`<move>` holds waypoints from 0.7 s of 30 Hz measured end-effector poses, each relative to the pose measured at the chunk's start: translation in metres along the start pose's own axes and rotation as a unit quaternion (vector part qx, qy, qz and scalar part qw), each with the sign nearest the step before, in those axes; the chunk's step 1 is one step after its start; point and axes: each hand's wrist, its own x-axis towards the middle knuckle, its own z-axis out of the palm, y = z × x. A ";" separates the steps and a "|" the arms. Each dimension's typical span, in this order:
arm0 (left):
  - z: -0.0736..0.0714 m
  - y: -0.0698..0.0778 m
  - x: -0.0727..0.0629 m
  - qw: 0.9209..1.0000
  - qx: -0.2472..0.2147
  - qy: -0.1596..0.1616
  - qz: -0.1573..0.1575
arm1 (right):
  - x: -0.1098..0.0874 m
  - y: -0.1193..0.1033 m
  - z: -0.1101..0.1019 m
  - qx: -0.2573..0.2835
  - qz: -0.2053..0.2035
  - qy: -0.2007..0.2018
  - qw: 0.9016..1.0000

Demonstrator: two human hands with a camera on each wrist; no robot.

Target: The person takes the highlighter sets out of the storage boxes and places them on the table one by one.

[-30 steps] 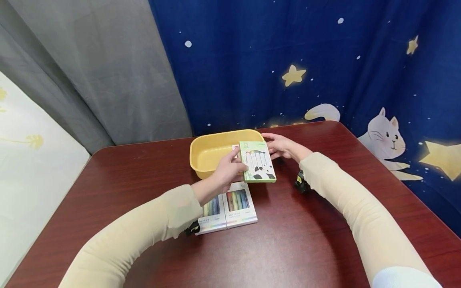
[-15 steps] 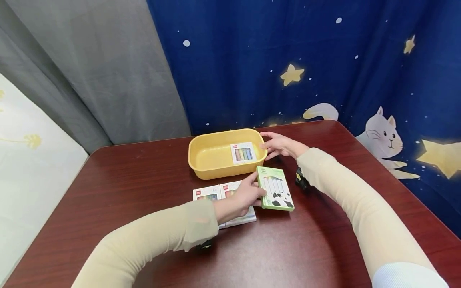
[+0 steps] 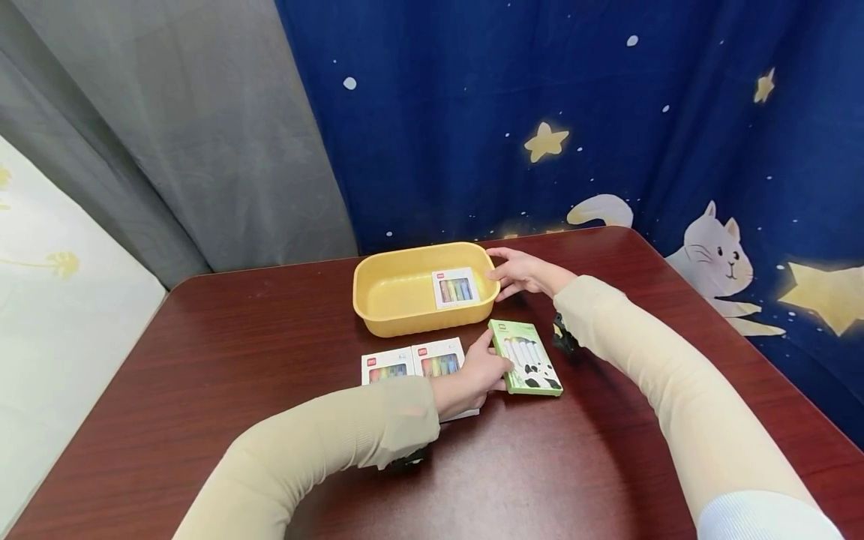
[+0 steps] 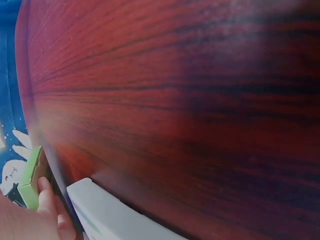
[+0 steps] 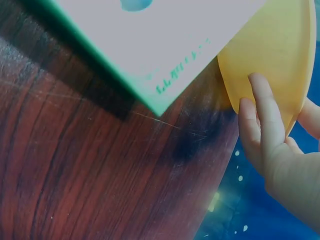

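Note:
My left hand point(image 3: 481, 373) holds a green-and-white box of markers point(image 3: 529, 360) with a panda print by its left edge, low over the table or resting on it; I cannot tell which. In the left wrist view the box's green edge point(image 4: 30, 182) shows beside the fingers. At the right end of a yellow plastic basket point(image 3: 398, 324), my right hand point(image 3: 531, 272) grips the rim, with fingers along the outer wall point(image 5: 285, 55) in the right wrist view. Inside the basket, at its right end, lies a small white box of crayons point(image 3: 456, 289).
Two white boxes of coloured sticks, a left one point(image 3: 388, 369) and a right one point(image 3: 439, 358), lie side by side before the basket, partly hidden by the left arm. Curtains point(image 3: 432, 135) hang behind the dark red table point(image 3: 270, 330).
My left hand has carried the marker box from over the basket's right end rightward and toward me, uncovering the crayon box inside. The right hand has stayed at the basket's rim.

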 end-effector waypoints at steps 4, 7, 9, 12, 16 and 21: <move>0.002 -0.003 0.003 1.000 0.013 -0.002 0.000 | 0.000 0.000 0.000 -0.002 0.003 0.002 1.000; 0.003 -0.005 0.003 1.000 0.022 -0.010 -0.001 | 0.001 -0.001 0.001 -0.003 0.007 0.003 1.000; 0.004 -0.006 0.003 1.000 0.023 -0.020 0.001 | 0.001 -0.001 0.001 -0.003 0.008 0.005 1.000; 0.005 -0.006 0.001 0.999 0.024 -0.026 -0.002 | 0.001 -0.001 0.001 -0.002 0.009 0.005 1.000; 0.006 -0.005 -0.001 0.998 0.046 -0.028 -0.013 | 0.001 -0.001 0.002 -0.003 0.008 0.005 1.000; 0.007 -0.004 -0.003 0.997 0.053 -0.048 -0.027 | 0.000 -0.001 0.002 -0.006 0.006 0.007 1.000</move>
